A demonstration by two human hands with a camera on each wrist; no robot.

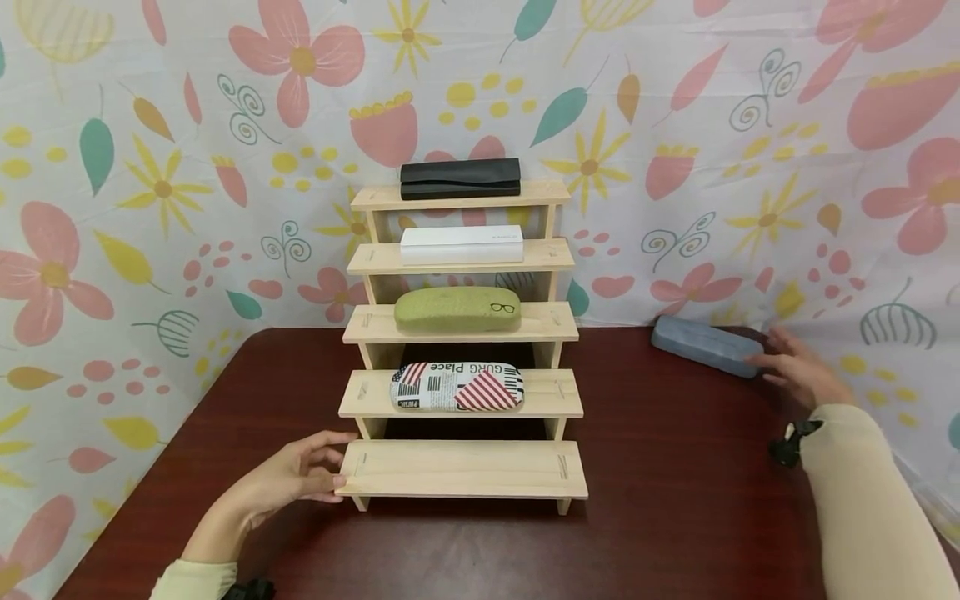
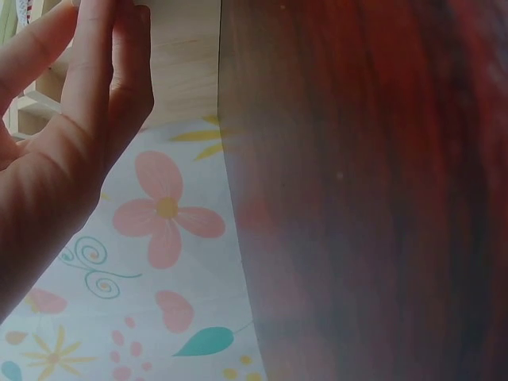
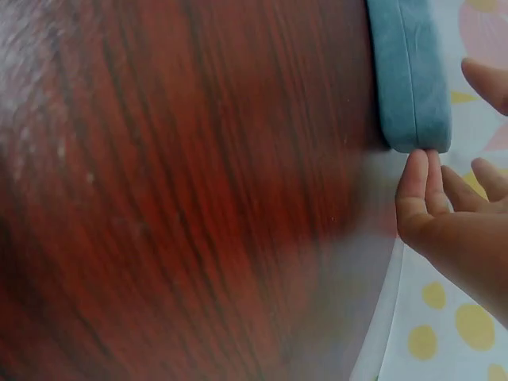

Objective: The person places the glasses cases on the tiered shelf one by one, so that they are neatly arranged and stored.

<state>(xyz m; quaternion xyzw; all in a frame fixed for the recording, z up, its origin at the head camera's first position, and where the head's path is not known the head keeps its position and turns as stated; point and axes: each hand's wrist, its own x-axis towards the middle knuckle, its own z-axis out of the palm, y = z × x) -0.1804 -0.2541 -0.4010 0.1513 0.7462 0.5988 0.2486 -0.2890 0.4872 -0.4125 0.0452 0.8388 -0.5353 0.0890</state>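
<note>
A stepped wooden display rack [image 1: 463, 468] stands on the table, with a glasses case on each of its upper steps. My left hand [image 1: 288, 473] is at the left end of its lowest step, fingertips touching the wood; the left wrist view shows that hand [image 2: 75, 103] with fairly straight fingers. At the right, a blue-grey glasses case [image 1: 705, 344] lies on the table near the wall cloth. My right hand [image 1: 806, 367] touches its near end with the fingertips. In the right wrist view, the thumb of that hand [image 3: 468, 214] stands apart from the blue case [image 3: 413, 75].
From the top down, the rack carries a black case [image 1: 461, 179], a white case [image 1: 461, 245], a green case [image 1: 457, 309] and a newsprint-patterned case [image 1: 457, 387]. A flowered cloth [image 1: 465, 75] hangs behind the dark red-brown table [image 1: 660, 483].
</note>
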